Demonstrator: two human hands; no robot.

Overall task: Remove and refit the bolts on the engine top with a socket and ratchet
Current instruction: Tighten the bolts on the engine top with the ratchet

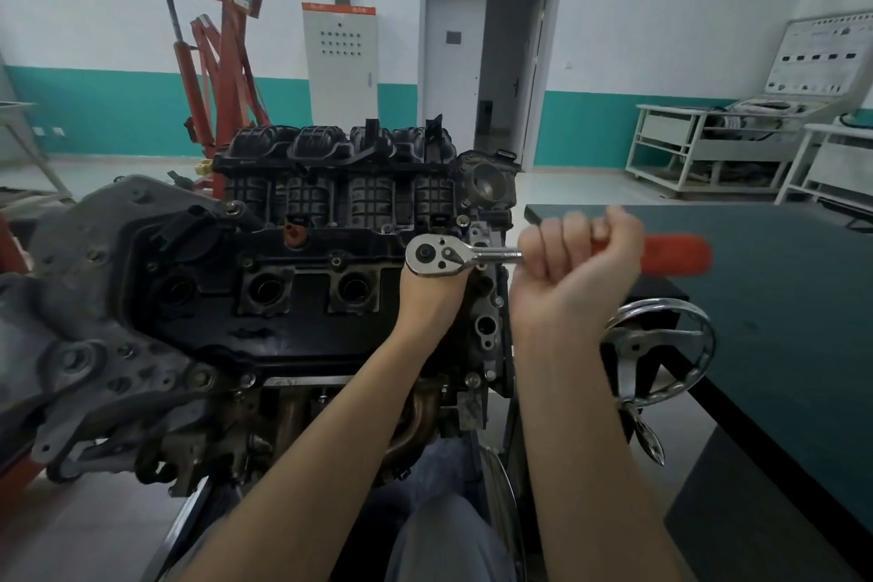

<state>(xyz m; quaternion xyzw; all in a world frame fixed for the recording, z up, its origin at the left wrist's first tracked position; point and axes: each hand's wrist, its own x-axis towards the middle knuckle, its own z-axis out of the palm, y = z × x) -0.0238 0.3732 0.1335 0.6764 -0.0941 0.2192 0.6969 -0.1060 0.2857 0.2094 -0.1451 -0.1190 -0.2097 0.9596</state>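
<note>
A chrome ratchet [437,254] with a red handle [680,253] lies level over the right end of the engine top [302,298]. My right hand [578,258] grips the handle in a fist. My left hand [432,293] sits right under the ratchet head, its fingers hidden beneath it, so the socket and the bolt are out of sight. Small bolts [336,261] show along the black valve cover, beside open plug wells [264,288].
A dark green workbench [779,298] runs along the right. A chrome handwheel [661,350] of the engine stand sits just below my right wrist. A red engine hoist [222,76] stands behind the engine. White carts [708,147] line the far right wall.
</note>
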